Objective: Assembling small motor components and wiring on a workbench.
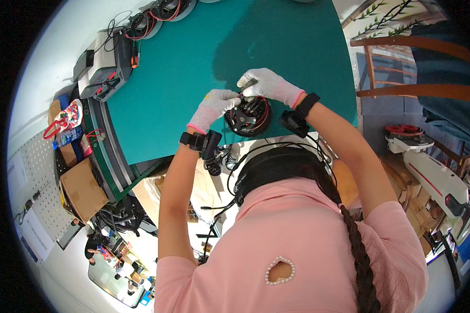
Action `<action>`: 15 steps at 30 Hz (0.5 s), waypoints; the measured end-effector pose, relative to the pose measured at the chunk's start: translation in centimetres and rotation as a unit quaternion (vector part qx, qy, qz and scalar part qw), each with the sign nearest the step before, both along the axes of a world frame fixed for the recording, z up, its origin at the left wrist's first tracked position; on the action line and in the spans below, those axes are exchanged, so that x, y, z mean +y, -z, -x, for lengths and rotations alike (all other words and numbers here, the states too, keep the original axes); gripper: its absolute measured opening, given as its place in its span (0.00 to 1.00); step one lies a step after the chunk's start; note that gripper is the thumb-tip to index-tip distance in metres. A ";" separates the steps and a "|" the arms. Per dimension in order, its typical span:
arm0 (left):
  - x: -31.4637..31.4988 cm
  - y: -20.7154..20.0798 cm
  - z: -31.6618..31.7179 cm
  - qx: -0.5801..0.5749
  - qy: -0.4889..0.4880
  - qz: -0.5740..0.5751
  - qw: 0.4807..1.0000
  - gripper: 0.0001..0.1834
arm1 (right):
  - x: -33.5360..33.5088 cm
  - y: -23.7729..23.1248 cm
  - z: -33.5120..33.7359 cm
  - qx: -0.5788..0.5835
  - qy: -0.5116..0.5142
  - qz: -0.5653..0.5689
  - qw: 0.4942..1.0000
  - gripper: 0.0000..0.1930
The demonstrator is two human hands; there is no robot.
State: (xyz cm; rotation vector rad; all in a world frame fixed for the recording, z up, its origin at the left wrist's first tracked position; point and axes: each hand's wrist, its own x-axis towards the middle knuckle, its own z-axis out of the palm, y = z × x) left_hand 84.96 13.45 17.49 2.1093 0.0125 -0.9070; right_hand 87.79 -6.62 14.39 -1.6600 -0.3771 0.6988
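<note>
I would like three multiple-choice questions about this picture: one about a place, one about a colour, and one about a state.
1. Where is the round black part with red wires?
A. Between both gloved hands, over the mat's near edge
B. On the cardboard box
C. On the white floor

2. What colour is the work mat?
A. Yellow
B. Teal green
C. Red

3. How is the left hand?
A. Flat and open on the mat
B. Hanging at the side
C. Fingers closed at the top rim of the round part

Answers:
1 A, as the left hand and the right hand meet at it.
2 B, as the bare mat surface is teal green.
3 C, as its gloved fingers pinch together at the rim.
</note>
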 end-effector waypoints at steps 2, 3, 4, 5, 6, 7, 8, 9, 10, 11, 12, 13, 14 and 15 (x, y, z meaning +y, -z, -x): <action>0.1 0.2 -0.1 0.011 0.011 -0.015 1.000 0.16 | -0.2 -0.5 -0.2 0.016 -0.021 0.028 0.999 0.13; -0.2 -0.5 -0.2 0.002 0.037 -0.054 0.998 0.15 | -0.4 -0.8 -0.3 0.031 -0.040 0.057 0.997 0.12; -0.4 -0.8 -0.3 -0.007 0.063 -0.093 0.994 0.14 | -0.5 -0.7 -0.3 0.033 -0.038 0.058 0.997 0.12; -0.4 -0.6 -0.3 -0.006 0.065 -0.091 0.994 0.14 | -0.6 -0.6 -0.4 -0.023 -0.070 0.078 0.994 0.12; -0.4 -0.5 -0.3 -0.016 0.077 -0.111 0.991 0.13 | -0.5 -0.8 -0.5 -0.080 -0.103 0.097 0.987 0.12; -0.3 -0.4 -0.3 -0.025 0.089 -0.132 0.987 0.13 | -0.5 -1.0 -0.8 -0.079 -0.105 0.097 0.987 0.12; -0.3 -0.4 -0.3 -0.025 0.087 -0.131 0.987 0.13 | -0.5 -1.2 -1.1 -0.080 -0.141 0.126 0.979 0.14; -0.3 -0.4 -0.4 -0.031 0.079 -0.115 0.990 0.12 | -0.5 -1.7 -1.4 -0.081 -0.177 0.155 0.969 0.15; -0.3 -0.3 -0.3 -0.038 0.071 -0.099 0.992 0.11 | -0.5 -2.0 -1.7 -0.080 -0.179 0.156 0.968 0.15; -0.3 -0.3 -0.3 -0.037 0.069 -0.098 0.992 0.11 | -0.4 -2.2 -2.0 -0.072 -0.200 0.160 0.964 0.15; -0.2 -0.3 -0.2 -0.048 0.061 -0.097 0.992 0.10 | -0.2 -2.5 -2.4 -0.064 -0.221 0.164 0.959 0.15; -0.2 -0.2 -0.2 -0.058 0.053 -0.095 0.992 0.10 | 0.2 -2.9 -2.8 -0.074 -0.249 0.173 0.950 0.16; 0.0 -0.1 -0.2 -0.057 0.051 -0.095 0.993 0.10 | 0.6 -2.6 -3.1 -0.074 -0.252 0.174 0.949 0.16; 0.0 0.0 -0.2 -0.052 0.051 -0.078 0.994 0.09 | 0.9 -2.1 -3.4 -0.096 -0.277 0.186 0.938 0.15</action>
